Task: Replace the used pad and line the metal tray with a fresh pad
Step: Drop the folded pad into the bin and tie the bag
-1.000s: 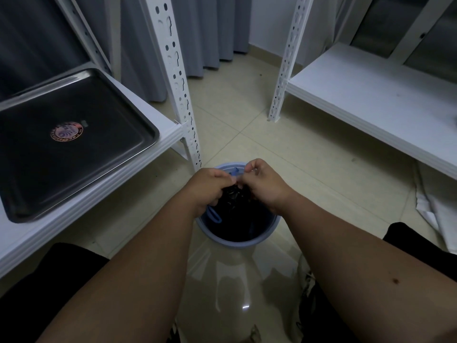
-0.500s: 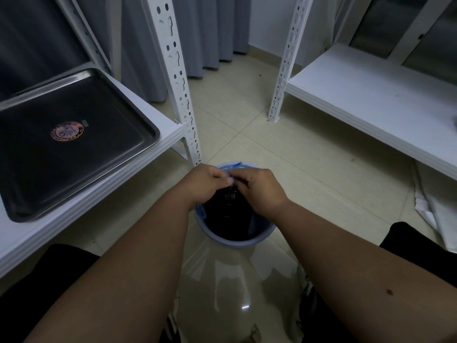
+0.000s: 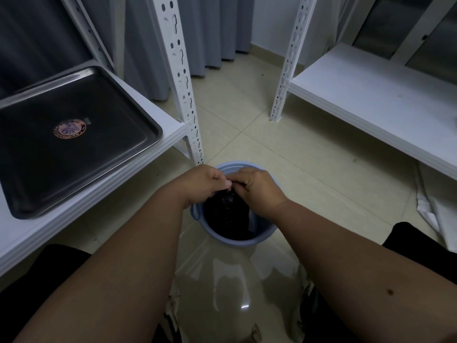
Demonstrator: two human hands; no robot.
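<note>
Nearest the camera, two bare forearms are stretched forward and brought together over a round, pale blue plastic bucket (image 3: 265, 235) standing on the glossy beige floor tiles (image 3: 284, 149). Above the bucket's far rim the left hand (image 3: 202, 185) and the right hand (image 3: 258, 188) are held close, knuckles almost touching, and the fingers of each are curled into a pinch on the gathered top of a black plastic bag (image 3: 227, 214) that lines the bucket. The grip looks suited to drawing the bag's mouth shut (or to knotting it), which would fit a used pad already dropped inside; no pad can be made out in the dark bag, so that is only a judgement.

Left of the bucket and above it, a rectangular metal tray (image 3: 148, 125) with rounded corners and a round copper-coloured sticker (image 3: 69, 129) at its middle is laid flat on a white shelf board (image 3: 173, 131). The tray is bare, so the lining step seems not yet begun. No fresh pad is seen anywhere.

Right of the bucket, a second white shelf (image 3: 371, 100) is set on perforated white uprights (image 3: 288, 63). Beyond the bucket, grey curtains (image 3: 212, 28) are hung down to the floor.
</note>
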